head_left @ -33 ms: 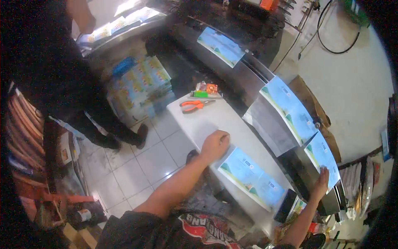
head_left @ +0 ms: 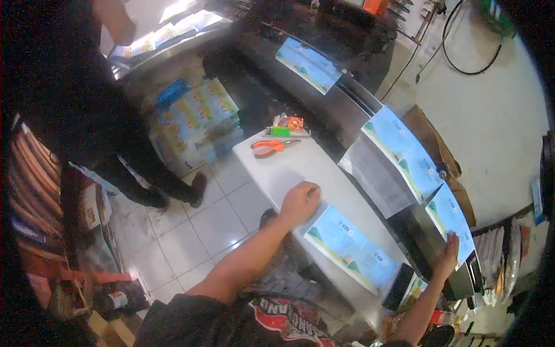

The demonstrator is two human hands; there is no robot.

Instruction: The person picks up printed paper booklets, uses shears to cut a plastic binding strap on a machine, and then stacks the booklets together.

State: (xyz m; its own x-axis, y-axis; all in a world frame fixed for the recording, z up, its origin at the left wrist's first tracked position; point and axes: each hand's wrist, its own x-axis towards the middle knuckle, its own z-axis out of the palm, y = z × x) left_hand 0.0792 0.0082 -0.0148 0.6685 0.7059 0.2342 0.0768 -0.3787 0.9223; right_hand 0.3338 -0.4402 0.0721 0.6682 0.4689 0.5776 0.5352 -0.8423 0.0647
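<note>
Blue stack (head_left: 350,246) lies on worktop (head_left: 315,165); sheets (head_left: 399,144) remain along rail (head_left: 359,96); left hand (head_left: 300,203) curls, fingers together; right hand (head_left: 450,255) touches end sheet (head_left: 450,211), grip indeterminable.

At the upper left, a co-worker's bare arm (head_left: 115,24) sits very slightly farther right than a moment earlier, beside the printed sheets (head_left: 173,34); the shift is barely visible, and any other change is too small to tell.
</note>
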